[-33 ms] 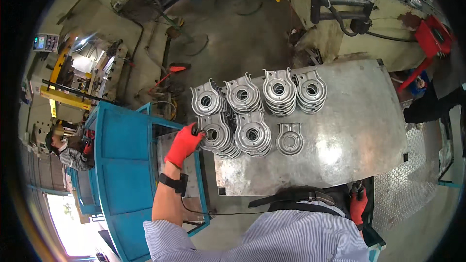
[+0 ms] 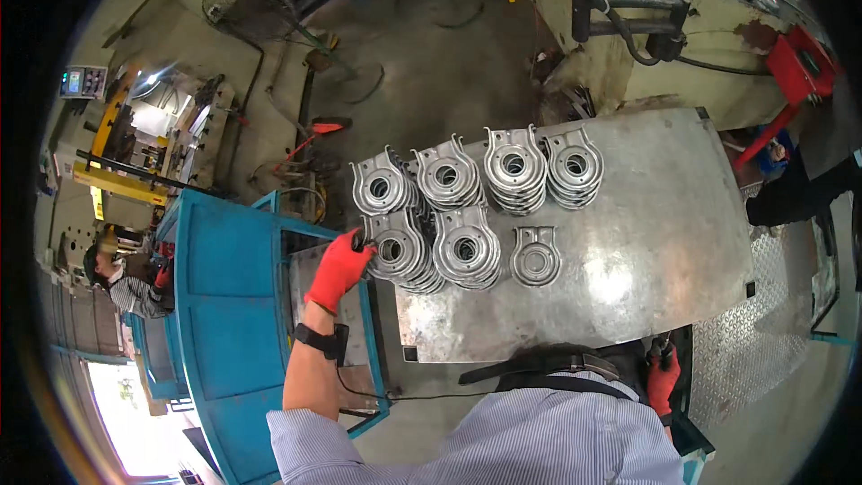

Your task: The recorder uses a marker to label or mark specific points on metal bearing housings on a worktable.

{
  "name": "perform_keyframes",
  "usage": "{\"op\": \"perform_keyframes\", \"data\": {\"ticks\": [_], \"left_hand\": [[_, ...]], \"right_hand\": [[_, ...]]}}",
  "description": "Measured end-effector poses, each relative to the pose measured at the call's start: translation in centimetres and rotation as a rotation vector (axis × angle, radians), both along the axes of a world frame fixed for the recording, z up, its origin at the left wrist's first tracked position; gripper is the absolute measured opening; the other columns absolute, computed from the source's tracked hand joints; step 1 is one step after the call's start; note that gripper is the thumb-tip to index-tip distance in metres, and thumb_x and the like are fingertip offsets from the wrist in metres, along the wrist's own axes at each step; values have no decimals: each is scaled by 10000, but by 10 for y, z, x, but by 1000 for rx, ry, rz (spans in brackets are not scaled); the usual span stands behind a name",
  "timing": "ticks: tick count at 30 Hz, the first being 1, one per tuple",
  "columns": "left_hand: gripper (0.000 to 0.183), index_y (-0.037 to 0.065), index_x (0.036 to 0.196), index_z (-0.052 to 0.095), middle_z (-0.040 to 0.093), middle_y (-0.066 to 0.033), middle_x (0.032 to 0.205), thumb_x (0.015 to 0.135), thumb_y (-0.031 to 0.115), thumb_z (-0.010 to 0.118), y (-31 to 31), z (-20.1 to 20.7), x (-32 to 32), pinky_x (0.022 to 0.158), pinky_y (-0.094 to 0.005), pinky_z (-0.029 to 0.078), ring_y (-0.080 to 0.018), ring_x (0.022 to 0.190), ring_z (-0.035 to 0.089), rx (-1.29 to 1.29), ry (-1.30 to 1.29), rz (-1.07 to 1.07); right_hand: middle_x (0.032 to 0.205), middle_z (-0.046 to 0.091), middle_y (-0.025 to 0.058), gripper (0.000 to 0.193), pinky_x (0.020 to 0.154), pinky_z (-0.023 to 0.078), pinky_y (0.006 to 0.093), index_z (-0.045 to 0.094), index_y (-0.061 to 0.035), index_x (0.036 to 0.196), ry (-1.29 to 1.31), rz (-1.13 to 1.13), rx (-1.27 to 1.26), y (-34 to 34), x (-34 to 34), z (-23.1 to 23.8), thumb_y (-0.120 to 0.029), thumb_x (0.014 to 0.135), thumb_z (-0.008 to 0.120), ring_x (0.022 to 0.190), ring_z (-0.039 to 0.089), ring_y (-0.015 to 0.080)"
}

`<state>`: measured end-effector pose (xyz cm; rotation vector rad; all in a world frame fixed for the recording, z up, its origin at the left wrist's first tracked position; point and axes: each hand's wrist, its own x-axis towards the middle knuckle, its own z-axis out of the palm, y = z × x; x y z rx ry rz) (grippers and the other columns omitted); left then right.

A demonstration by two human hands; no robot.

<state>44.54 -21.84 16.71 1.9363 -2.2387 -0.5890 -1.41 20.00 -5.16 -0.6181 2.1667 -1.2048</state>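
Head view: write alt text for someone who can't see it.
A red-gloved left hand is at the left edge of a stack of ringed metal parts on a metal table. Five similar stacks and one lone part sit alongside; the red-gloved right hand is low by the table's near edge. A blue panel stands at left.

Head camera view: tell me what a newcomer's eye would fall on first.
First, probably, the six stacks of shiny, ring-centred silver metal plates on the left part of the grey metal table, with one single silver plate lying to their right. Next, the bright red-gloved left hand at the left edge of the near-left stack. Then the large blue panelled metal frame, standing left of that hand.
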Motion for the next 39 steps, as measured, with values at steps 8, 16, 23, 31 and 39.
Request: {"op": "perform_keyframes", "data": {"ticks": [8, 16, 23, 31, 39], "left_hand": [[548, -16, 1190, 535, 564, -233, 1166, 775, 309, 687, 15, 13, -38, 885, -416, 462, -380, 1051, 560, -373, -221, -3], [526, 24, 1186, 541, 595, -177, 965, 728, 196, 732, 59, 98, -239, 782, -408, 481, -364, 869, 601, -207, 250, -396], [497, 17, 1190, 550, 620, -158, 1057, 761, 191, 731, 44, 141, -457, 833, -337, 470, -245, 962, 618, -249, 420, -775], [545, 18, 1165, 562, 615, -186, 1054, 745, 316, 738, -46, 148, -717, 863, -380, 451, -315, 996, 583, -461, 601, -766], [739, -3, 1279, 473, 582, -234, 1167, 754, 479, 670, -143, 150, -826, 906, -449, 436, -380, 1068, 562, -839, 25, -674]], "right_hand": [[985, 624, 207, 393, 829, 473, 393, 576, -8, 1116, 511, 8, 178, 12, 5, -13, -77, 738, 661, 922, 601, 365], [969, 647, 187, 334, 795, 488, 402, 604, -53, 1084, 153, -54, 97, -4, -7, 30, -160, 773, 660, 930, 623, 347], [878, 665, 174, 296, 748, 486, 362, 628, -26, 1022, 48, -224, 130, 29, -26, 20, -126, 751, 693, 837, 645, 281], [976, 645, 218, 386, 788, 471, 430, 627, -16, 1047, 15, -478, 188, 104, -67, -23, -199, 723, 730, 923, 602, 392], [881, 637, 216, 240, 705, 480, 397, 628, -24, 980, 1, -611, 248, 128, -118, 46, -171, 793, 659, 869, 615, 389]]}}
